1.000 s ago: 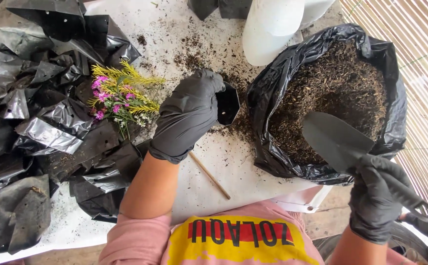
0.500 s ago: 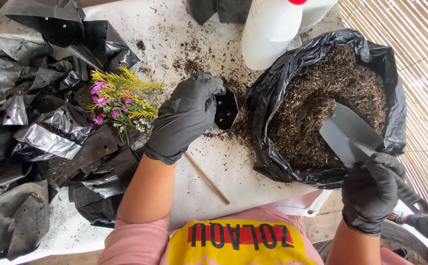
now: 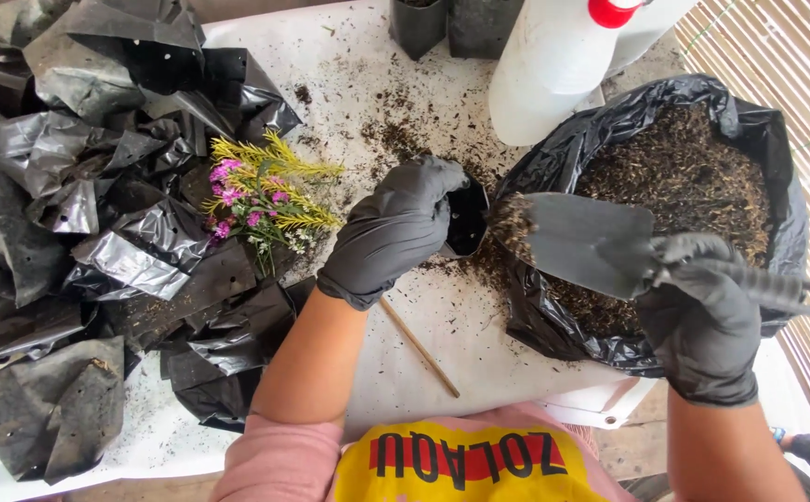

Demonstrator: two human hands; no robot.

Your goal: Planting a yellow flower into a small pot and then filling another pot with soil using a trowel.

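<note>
Centre of the frame: gloved left hand (image 3: 395,228) with fingers wrapped round a small black grow bag (image 3: 466,218), gloved right hand (image 3: 702,316) gripping a trowel (image 3: 577,240) whose soil-tipped blade nearly touches the bag's mouth. Best done tipped slowly, mouth held wide (spilled soil already speckles the bench (image 3: 349,84)). Crowding in: soil sack (image 3: 674,177) at right, white spray bottle (image 3: 553,65) above, flower sprigs (image 3: 261,195), crumpled black bags (image 3: 79,204) at left, thin stick (image 3: 419,347) below.
</note>
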